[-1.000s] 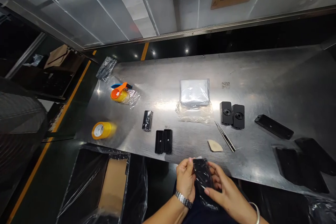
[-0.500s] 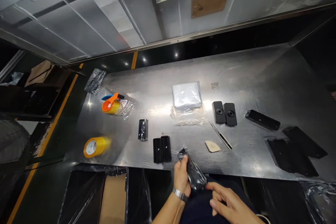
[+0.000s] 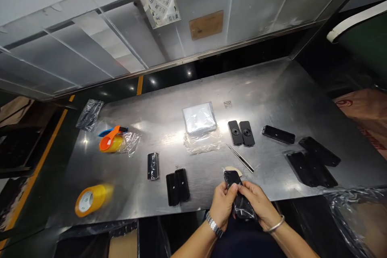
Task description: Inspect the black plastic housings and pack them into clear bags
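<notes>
At the near edge of the steel table (image 3: 266,88), with twelve o'clock pointing straight away from the worker, I see both bare hands grasping one black case (image 3: 242,207) in clear film; the left hand (image 3: 222,205) grips its left side, thumb on top; the right hand (image 3: 256,201) grips its right side, that thumb close to the other; the case slants, its far end towards eleven o'clock; a pale wedge (image 3: 235,170) shows just past that end, partly hidden, and I cannot tell whether they touch.

At twelve o'clock from the hands lies a slim knife (image 3: 241,158), and beyond it two black blocks (image 3: 234,135) with round dials, side by side; at eleven, a stack of clear bags (image 3: 199,117); at nine, two open trays (image 3: 172,190) close together, and well beyond them a yellow tape roll (image 3: 86,201) on its side; between nine and ten, a wrapped block (image 3: 152,166); at ten, an orange dispenser (image 3: 113,137) on more yellow tape; at one, a single tray (image 3: 278,134); between two and three, three black shells (image 3: 319,152) overlapping; a steel watch (image 3: 214,225) circles the left wrist, a bangle (image 3: 276,224) the right.
</notes>
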Motion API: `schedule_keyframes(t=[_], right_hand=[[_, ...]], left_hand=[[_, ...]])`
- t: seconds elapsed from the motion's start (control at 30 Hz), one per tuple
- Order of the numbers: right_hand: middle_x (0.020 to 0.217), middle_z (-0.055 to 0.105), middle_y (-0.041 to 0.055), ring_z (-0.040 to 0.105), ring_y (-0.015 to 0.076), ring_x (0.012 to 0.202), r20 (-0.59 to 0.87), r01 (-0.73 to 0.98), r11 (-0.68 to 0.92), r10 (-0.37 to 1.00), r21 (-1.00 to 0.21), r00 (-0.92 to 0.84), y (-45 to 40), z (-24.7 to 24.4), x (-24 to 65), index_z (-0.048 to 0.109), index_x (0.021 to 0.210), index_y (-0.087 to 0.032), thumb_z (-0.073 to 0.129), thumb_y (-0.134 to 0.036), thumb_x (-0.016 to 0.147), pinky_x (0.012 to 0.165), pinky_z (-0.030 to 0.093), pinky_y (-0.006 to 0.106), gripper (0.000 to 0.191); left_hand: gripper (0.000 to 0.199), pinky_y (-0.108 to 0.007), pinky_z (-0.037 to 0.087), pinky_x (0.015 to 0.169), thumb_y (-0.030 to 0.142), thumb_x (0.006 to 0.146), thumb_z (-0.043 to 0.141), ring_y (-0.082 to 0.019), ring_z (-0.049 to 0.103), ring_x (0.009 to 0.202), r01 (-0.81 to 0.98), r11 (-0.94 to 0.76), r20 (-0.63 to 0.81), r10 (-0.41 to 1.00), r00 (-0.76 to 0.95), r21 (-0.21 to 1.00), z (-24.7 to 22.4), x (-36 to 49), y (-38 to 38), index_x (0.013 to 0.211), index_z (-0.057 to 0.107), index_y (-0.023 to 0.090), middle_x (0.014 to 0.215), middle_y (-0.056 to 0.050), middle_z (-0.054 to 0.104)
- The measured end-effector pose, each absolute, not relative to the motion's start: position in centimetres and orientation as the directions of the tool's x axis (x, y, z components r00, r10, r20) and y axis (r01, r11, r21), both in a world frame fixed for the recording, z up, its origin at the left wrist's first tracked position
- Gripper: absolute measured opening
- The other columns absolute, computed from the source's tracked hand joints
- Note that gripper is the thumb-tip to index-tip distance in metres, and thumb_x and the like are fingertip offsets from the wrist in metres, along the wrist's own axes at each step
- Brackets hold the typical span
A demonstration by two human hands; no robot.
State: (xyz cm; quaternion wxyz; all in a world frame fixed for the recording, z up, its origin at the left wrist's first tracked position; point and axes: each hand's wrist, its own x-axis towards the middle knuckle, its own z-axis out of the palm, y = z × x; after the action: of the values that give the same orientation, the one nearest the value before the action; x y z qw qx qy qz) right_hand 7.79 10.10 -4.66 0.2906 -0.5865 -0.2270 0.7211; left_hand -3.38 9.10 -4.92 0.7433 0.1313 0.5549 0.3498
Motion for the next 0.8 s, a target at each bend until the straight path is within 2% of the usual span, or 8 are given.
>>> schedule_keyframes(t=[0.1,0.17,0.23,0.33,0.5,0.63,0.7,0.8], right_hand=[[0.056,0.057,-0.0026,0.055,0.0142,0.051,-0.712,-0.234,-0.709,0.697,-0.666,-0.088,10.5,-4.7,9.9,0.057,0.073,-0.019,0.057,-0.048,0.076,0.05,0.044,0.026,0.03],[0.059,0.058,-0.0017,0.056,0.0146,0.054,-0.701,-0.281,-0.687,0.71,-0.67,-0.064,10.6,-4.6,11.6,0.058,0.074,-0.019,0.058,-0.046,0.076,0.052,0.045,0.026,0.027],[0.064,0.061,-0.0009,0.057,0.0151,0.06,-0.69,-0.32,-0.662,0.723,-0.678,-0.036,10.6,-4.3,13.3,0.058,0.075,-0.02,0.06,-0.044,0.075,0.056,0.046,0.025,0.024],[0.067,0.062,-0.0013,0.058,0.0148,0.065,-0.684,-0.36,-0.637,0.73,-0.682,0.005,10.3,-3.5,16.1,0.059,0.077,-0.02,0.064,-0.044,0.072,0.059,0.047,0.024,0.024],[0.066,0.062,-0.0028,0.057,0.0123,0.061,-0.699,-0.389,-0.644,0.715,-0.658,-0.002,9.0,-2.3,21.0,0.062,0.078,-0.018,0.069,-0.041,0.069,0.056,0.046,0.021,0.025],[0.065,0.063,-0.0035,0.059,0.013,0.063,-0.722,-0.42,-0.643,0.69,-0.641,0.046,7.8,-2.5,24.1,0.064,0.084,-0.02,0.07,-0.041,0.067,0.057,0.047,0.02,0.028],[0.064,0.064,-0.0028,0.06,0.0146,0.063,-0.733,-0.434,-0.64,0.676,-0.634,0.076,7.2,-2.7,25.4,0.065,0.083,-0.02,0.071,-0.041,0.066,0.056,0.047,0.022,0.028],[0.065,0.066,-0.0009,0.062,0.0168,0.064,-0.744,-0.455,-0.625,0.653,-0.634,0.14,6.4,-3.1,27.3,0.064,0.079,-0.021,0.07,-0.041,0.067,0.056,0.049,0.024,0.025]], left_hand=[[0.046,-0.022,0.031,0.039,0.056,0.071,0.058,-0.009,0.041,0.043,-0.273,0.65,-0.665,0.745,0.044,0.71,-4.1,-2.7,8.1,0.094,0.057,0.016,0.059,0.003,0.048],[0.033,-0.023,0.04,0.05,0.047,0.076,0.058,-0.013,0.05,0.059,-0.093,0.506,-0.51,0.86,-0.014,0.857,-3.0,-2.1,7.8,0.091,0.059,0.017,0.071,-0.002,0.054],[0.021,-0.026,0.043,0.064,0.037,0.08,0.056,-0.016,0.053,0.071,0.115,0.333,-0.339,0.94,0.042,0.936,-1.7,-1.1,7.8,0.082,0.063,0.017,0.078,-0.006,0.058],[0.019,-0.027,0.043,0.067,0.031,0.082,0.054,-0.017,0.054,0.07,0.257,0.21,-0.259,0.95,0.175,0.943,-0.1,1.3,8.3,0.078,0.065,0.017,0.074,-0.007,0.061],[0.014,-0.024,0.04,0.057,0.027,0.081,0.052,-0.013,0.051,0.06,0.325,0.195,-0.305,0.892,0.334,0.925,0.6,5.8,8.5,0.083,0.061,0.016,0.07,-0.004,0.061],[0.014,-0.026,0.036,0.063,0.023,0.082,0.047,-0.014,0.048,0.066,0.44,-0.076,-0.157,0.869,0.47,0.895,0.3,8.8,8.6,0.075,0.058,0.016,0.07,-0.004,0.057],[0.017,-0.024,0.033,0.057,0.028,0.08,0.05,-0.012,0.042,0.059,0.382,0.043,-0.232,0.854,0.465,0.923,0.2,10.2,8.9,0.069,0.053,0.016,0.062,-0.001,0.05],[0.035,-0.021,0.024,0.045,0.048,0.076,0.053,-0.007,0.03,0.045,0.136,0.458,-0.456,0.719,0.525,0.879,0.1,12.0,9.4,0.063,0.043,0.018,0.05,0.006,0.035]])
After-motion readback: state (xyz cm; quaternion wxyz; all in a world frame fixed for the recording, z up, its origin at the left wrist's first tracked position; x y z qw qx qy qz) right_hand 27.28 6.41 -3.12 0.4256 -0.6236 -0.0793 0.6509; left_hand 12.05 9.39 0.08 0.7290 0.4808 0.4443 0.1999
